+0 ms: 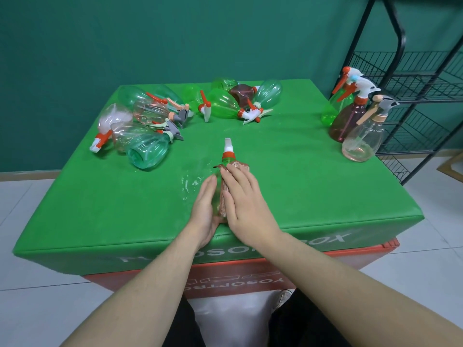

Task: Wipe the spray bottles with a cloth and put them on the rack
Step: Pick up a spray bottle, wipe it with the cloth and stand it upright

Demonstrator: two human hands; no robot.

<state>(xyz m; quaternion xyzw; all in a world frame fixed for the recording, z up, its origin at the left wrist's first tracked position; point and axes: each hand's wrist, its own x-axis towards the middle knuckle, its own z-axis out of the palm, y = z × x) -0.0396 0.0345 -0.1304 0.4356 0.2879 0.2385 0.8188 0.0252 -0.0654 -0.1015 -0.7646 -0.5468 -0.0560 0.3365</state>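
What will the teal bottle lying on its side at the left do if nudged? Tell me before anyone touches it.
The teal bottle would probably roll: it lies on its side and its body looks round. It looks empty, so likely light and easily shoved. The neighbouring bottles touching it would probably shift with it.

bare forearms (140, 284), dark trousers (300, 326)

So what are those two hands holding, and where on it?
A green spray bottle: the left hand holds its body, and the right hand presses a brown cloth on it.
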